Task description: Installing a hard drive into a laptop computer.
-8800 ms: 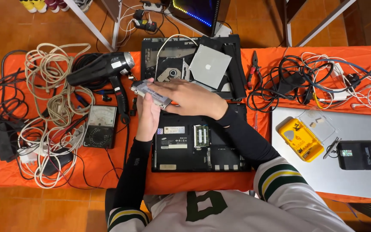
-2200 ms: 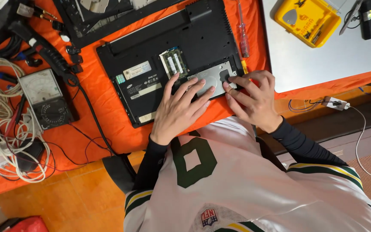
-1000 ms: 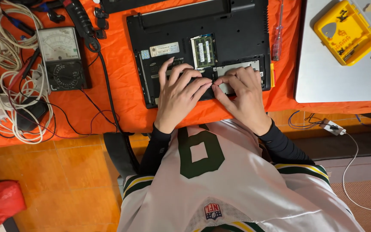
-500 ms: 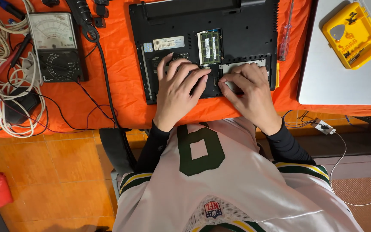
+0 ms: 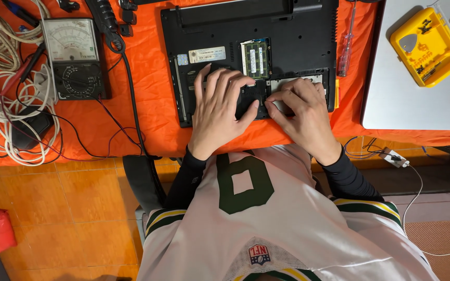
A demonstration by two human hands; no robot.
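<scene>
Black plastic makes up the upturned laptop base [image 5: 287, 31], which lies on the orange cloth-covered surface [image 5: 147, 125] with its bottom panel off, a green memory module [image 5: 255, 56] showing near its middle. The left hand [image 5: 221, 106] lies flat on the near edge of the laptop base, fingers spread and apart, clamped on nothing. The right hand [image 5: 300, 112] sits just beside it on the same edge, its fingertips [image 5: 269, 100] drawn together and pressing on a pale plate there; whether they pinch anything I cannot tell. Left of the laptop base stands a black analogue multimeter [image 5: 74, 57]. Right of the laptop base lies a clear-handled screwdriver [image 5: 346, 44], and beyond it a closed silver laptop [image 5: 407, 104] carrying a yellow plastic tool case [image 5: 427, 44].
</scene>
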